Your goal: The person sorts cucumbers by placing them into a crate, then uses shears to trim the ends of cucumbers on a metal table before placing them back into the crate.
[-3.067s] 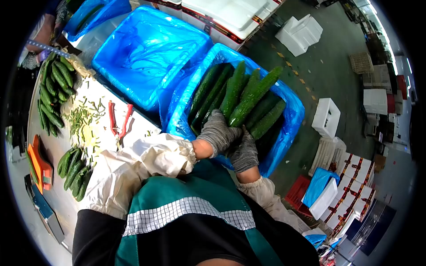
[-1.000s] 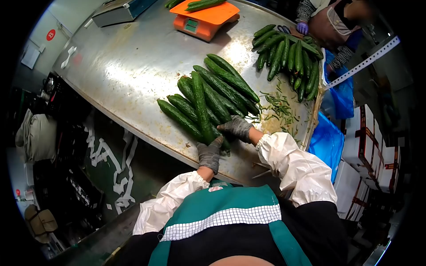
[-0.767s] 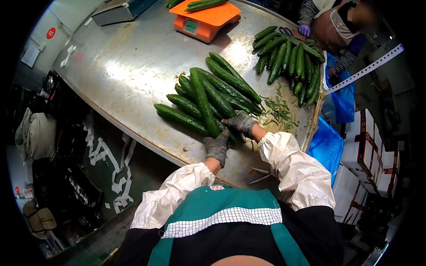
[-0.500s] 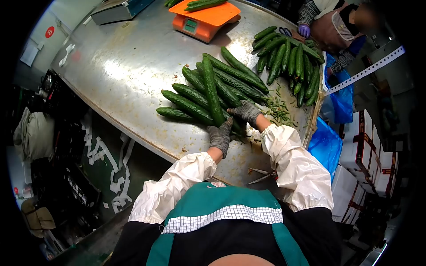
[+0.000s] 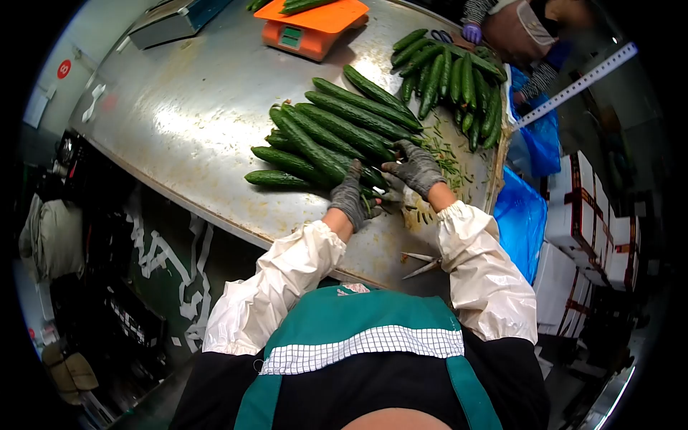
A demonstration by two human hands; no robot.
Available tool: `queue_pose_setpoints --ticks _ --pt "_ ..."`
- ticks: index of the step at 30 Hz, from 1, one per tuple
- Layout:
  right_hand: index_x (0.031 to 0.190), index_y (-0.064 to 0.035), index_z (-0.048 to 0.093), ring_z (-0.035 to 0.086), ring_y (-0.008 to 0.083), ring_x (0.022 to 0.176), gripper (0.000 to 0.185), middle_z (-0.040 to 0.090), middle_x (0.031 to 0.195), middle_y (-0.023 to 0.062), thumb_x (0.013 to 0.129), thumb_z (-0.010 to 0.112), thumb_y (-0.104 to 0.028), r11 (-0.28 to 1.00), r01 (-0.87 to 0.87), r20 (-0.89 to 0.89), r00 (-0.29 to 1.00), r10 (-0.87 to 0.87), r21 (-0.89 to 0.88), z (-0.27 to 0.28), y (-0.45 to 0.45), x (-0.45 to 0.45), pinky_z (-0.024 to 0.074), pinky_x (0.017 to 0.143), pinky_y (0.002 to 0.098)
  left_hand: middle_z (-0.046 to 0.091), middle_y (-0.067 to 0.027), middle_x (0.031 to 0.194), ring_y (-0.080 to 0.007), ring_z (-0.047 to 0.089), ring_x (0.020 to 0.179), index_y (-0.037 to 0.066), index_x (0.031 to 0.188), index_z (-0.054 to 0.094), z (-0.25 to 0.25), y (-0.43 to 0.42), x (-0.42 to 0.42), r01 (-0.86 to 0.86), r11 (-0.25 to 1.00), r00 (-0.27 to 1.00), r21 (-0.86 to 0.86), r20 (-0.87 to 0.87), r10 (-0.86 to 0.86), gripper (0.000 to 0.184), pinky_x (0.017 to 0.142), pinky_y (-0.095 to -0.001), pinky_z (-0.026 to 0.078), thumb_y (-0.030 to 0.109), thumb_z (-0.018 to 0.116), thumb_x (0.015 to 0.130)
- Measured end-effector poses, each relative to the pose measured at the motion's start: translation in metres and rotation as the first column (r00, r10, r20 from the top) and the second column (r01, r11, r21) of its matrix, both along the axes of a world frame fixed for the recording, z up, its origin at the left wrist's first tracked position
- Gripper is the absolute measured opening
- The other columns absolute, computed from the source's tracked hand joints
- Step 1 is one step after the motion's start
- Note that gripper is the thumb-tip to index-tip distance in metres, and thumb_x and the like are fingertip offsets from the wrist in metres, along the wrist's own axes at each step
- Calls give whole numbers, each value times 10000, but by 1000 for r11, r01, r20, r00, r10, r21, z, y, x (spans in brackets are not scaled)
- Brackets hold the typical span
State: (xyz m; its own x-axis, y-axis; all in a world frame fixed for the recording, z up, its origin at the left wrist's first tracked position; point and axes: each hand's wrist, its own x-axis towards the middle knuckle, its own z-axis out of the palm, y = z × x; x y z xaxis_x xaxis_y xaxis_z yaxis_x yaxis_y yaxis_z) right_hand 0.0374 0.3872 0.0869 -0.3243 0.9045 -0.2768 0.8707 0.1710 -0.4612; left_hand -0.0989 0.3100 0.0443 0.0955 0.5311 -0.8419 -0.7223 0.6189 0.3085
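L hand (image 5: 349,199), centre of frame: thumb up against near ends of the cukes (image 5: 363,116); fingers curled below, can't tell if its grip is closed on one. R hand (image 5: 416,170), just right of it: grip apart, thumb & fingers spread at cuke ends, no cuke lifted.

Change vs. ½ sec ago: hands further apart; top cuke (image 5: 308,147), then steeper across the row, now slants more in line w/ its neighbours. Heap looks more even, I'd judge; crossed piece no longer sticks out.

Heap mid-frame on metal desk (image 5: 179,107), fanned to upper left, ends toward hands. Clippings (image 5: 448,154) right of heap. Scissors (image 5: 428,268) below R hand, near R sleeve, untouched.

Further out: second pile (image 5: 466,82) upper right, co-worker's purple-gloved hand (image 5: 471,32) near it. Orange scale (image 5: 330,18) top centre, cukes on it. Blue plastic (image 5: 517,222) & white boxes (image 5: 566,208) at right.
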Motion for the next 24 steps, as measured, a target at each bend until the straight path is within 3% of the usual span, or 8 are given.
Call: queue_pose_setpoints --ticks 5,8,13,16,19,21,23,24 --pt "1052 -20 535 578 182 811 449 604 914 100 709 676 -273 928 327 -493 846 -202 180 -18 -59 96 457 750 301 480 -144 1126 -371 474 965 118 1191 423 1 -11 -18 130 986 989 105 51 -136 863 864 -539 336 708 577 579" --pt "1003 -14 558 563 113 797 262 605 880 54 774 630 -119 772 636 -738 529 -419 18 -13 -137 157 458 723 240 459 -155 1135 -374 464 973 106 1191 411 3 -24 -32 192 971 977 139 64 -202 844 862 -533 362 690 569 603" --pt "967 -19 567 566 113 750 190 593 849 45 797 596 -100 133 981 -740 -15 -673 -140 -15 -319 243 459 674 232 349 -186 1270 -404 369 1093 138 1287 312 -11 -22 -61 371 877 876 306 199 -440 827 921 -547 320 675 482 680" --pt "938 -37 567 584 141 662 184 601 809 59 793 587 -149 -249 922 -745 -387 -542 -298 -44 -446 271 453 570 239 281 -250 1313 -428 323 1172 -62 1295 161 16 -26 -47 319 946 942 57 86 -323 979 923 -527 344 687 409 715" --pt "931 -58 545 582 173 589 173 599 736 69 797 553 -168 -567 669 -623 -715 -317 -480 -61 -539 256 436 482 267 293 -268 1292 -443 358 1138 -44 1245 235 8 -38 -44 552 802 833 230 -103 -544 941 908 -532 356 681 465 690" --pt "917 -61 538 583 193 584 162 597 727 80 791 549 -163 -602 503 -503 -844 -187 -620 -89 -589 241 428 454 280 321 -191 1310 -321 370 1171 49 1241 328 28 -51 -15 513 858 856 -26 -56 -513 762 929 -539 327 648 359 771" --pt "904 -65 534 588 212 591 146 597 727 90 788 543 -153 -490 417 -409 -903 -129 -765 -103 -617 216 432 446 297 573 -187 980 -343 554 917 31 946 503 35 -68 7 835 516 545 188 -156 -824 599 809 -493 425 599 383 800" --pt "921 -66 534 587 210 587 155 601 735 100 788 544 -144 -571 439 -406 -893 -194 -693 -101 -609 200 428 440 308 588 -174 923 -329 567 889 22 915 509 45 -79 27 892 414 449 181 -241 -860 536 794 -467 440 539 404 819"
